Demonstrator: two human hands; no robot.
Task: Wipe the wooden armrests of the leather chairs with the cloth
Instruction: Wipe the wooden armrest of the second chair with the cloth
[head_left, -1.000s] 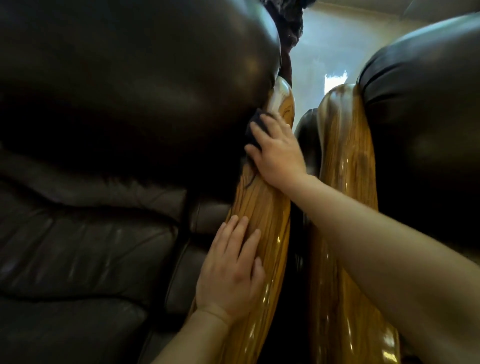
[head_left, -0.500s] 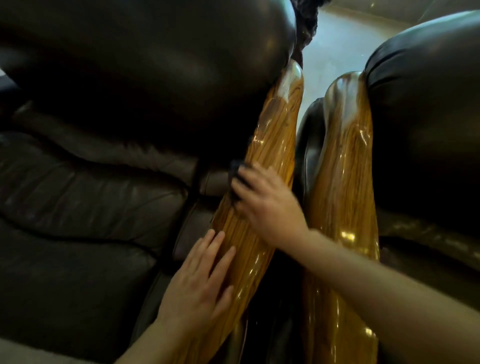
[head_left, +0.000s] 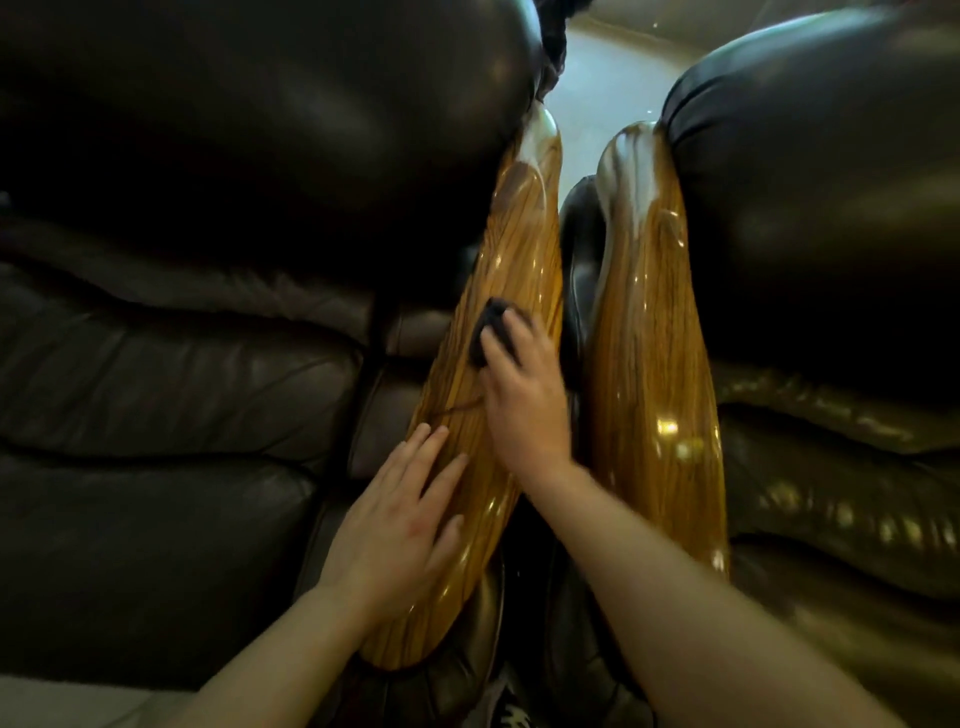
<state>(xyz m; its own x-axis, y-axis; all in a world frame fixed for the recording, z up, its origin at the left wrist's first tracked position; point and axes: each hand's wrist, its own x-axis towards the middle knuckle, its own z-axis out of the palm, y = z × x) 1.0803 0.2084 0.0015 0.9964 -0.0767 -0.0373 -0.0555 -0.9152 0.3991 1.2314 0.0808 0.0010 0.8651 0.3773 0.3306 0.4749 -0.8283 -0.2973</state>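
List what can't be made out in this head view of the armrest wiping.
- Cloth: mostly hidden under the right hand; its full size cannot be told.
- Grip on the cloth: fingers cover it.
- Near end of the right armrest: covered by the right forearm.
- Dust left on the left armrest: glare hides it.
- Under the left hand: hidden wood.
- Chairs: cut off by the frame edges.

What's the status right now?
Right hand pressing dark cloth on left armrest. Left hand flat, bracing it. Right armrest untouched. Nothing in the way.
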